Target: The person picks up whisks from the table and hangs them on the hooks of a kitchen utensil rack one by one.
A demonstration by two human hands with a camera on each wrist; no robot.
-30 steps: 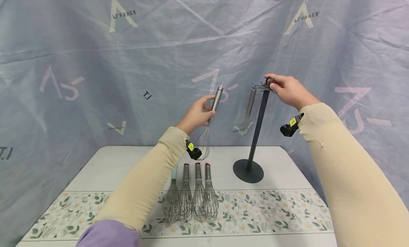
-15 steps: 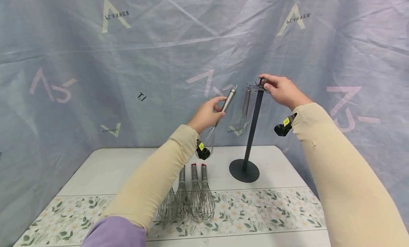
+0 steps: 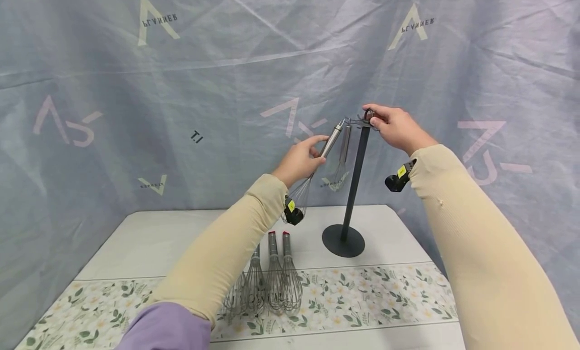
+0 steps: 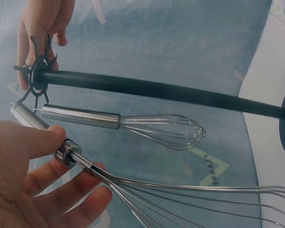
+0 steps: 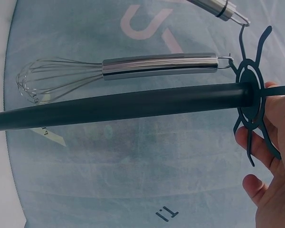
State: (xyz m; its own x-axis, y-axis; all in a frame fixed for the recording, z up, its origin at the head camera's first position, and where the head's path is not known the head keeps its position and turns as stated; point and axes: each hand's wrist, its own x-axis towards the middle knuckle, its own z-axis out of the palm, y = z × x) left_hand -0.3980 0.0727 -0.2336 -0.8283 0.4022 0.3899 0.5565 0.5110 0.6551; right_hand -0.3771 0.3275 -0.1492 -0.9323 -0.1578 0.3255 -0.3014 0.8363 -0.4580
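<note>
My left hand (image 3: 300, 160) grips a steel whisk (image 4: 31, 121) near the lower end of its handle, tilted with the wires downward. In the right wrist view, the held whisk's wire loop (image 5: 241, 19) is right at the tip of one hook of a dark metal stand (image 3: 357, 179). A smaller steel whisk (image 5: 159, 66) hangs by its loop from the neighbouring hook. My right hand (image 3: 399, 128) holds the ring at the stand's top, thumb and fingers around it. The wires of the held whisk are partly hidden behind the left wrist camera in the head view.
Several whisks (image 3: 274, 284) lie side by side on the table (image 3: 158, 239), the leftmost partly covered by my left sleeve. The stand's round base (image 3: 343, 240) rests toward the back right. Grey cloth (image 3: 226, 88) hangs behind the table.
My left hand has moved right with the whisk, bringing its loop from well left of the stand up to a hook. My right hand keeps its hold on the top ring. The view has shifted slightly.
</note>
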